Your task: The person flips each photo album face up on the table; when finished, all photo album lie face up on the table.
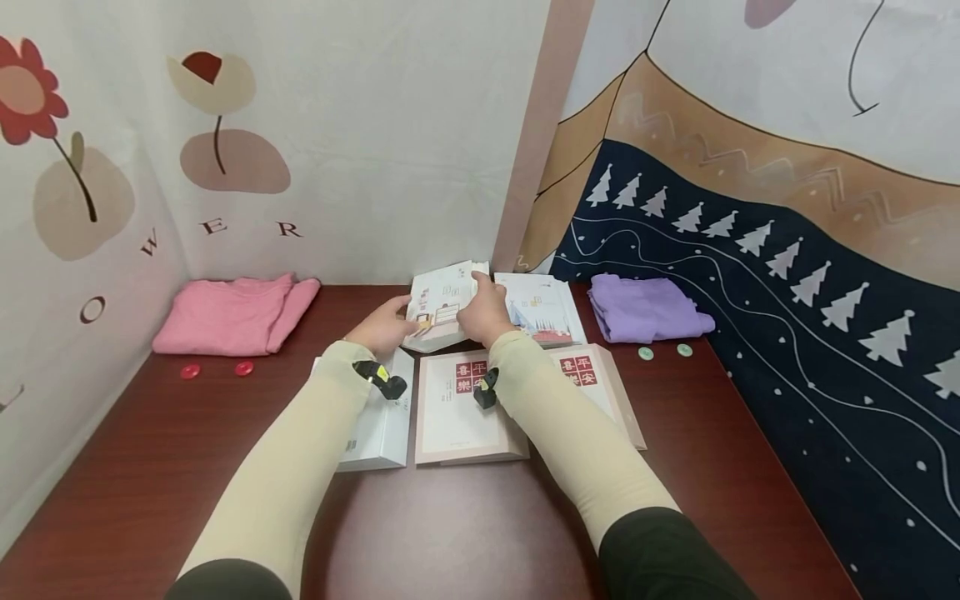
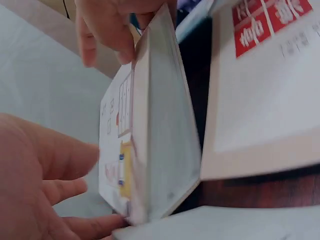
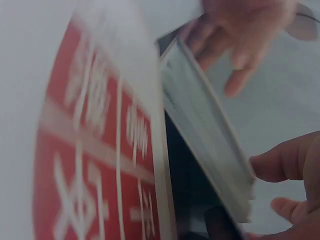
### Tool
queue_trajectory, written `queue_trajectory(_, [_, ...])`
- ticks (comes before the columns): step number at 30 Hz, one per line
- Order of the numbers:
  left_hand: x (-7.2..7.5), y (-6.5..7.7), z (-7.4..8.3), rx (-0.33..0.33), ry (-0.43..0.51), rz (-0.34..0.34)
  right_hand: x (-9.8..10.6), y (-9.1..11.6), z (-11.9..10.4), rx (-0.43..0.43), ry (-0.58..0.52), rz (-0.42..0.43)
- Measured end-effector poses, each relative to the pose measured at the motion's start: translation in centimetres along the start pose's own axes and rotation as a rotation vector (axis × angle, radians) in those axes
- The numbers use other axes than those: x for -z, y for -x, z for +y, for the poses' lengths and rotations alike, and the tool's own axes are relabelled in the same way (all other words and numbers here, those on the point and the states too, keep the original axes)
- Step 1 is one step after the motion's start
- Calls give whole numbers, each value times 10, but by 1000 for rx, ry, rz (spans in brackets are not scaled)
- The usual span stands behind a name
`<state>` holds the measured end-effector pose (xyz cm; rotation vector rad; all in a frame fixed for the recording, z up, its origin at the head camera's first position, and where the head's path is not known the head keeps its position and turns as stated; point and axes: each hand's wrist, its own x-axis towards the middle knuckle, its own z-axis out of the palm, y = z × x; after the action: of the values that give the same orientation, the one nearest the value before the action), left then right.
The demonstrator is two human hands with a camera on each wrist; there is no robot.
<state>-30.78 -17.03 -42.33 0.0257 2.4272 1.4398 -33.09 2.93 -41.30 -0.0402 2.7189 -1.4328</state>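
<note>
At the back middle of the table, a thick white book (image 1: 437, 302) with a small drawn scene on its cover lies between both hands. My left hand (image 1: 381, 327) grips its left edge, thumb on the cover side and fingers toward the underside. Over the right part of the cover is my right hand (image 1: 483, 310), its thumb at the book's edge in the right wrist view. The pale page block (image 2: 167, 120) faces the left wrist camera. Just right stands another white book (image 1: 536, 304) with a blue and red picture, partly behind the right hand.
In front lie a white book (image 1: 382, 429) and two books with red character squares, one in the middle (image 1: 453, 425) and one (image 1: 618, 392) partly under the right forearm. A pink folded cloth (image 1: 232, 317) with red discs (image 1: 243, 367) is left, a purple one (image 1: 645, 308) with green discs (image 1: 646, 353) right.
</note>
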Motion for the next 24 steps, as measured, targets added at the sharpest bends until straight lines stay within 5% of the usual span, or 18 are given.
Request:
queue_trajectory(9, [13,3,-7,-5,-116,22,-1,-6,11,-51,-245,-136])
queue_trajectory(14, [20,8,-13,-20,-151,34,5,-9,17,-56,-261,-196])
queue_trajectory(24, [39,70,-31,-147,-191,144,25,22,1,19,-186,-257])
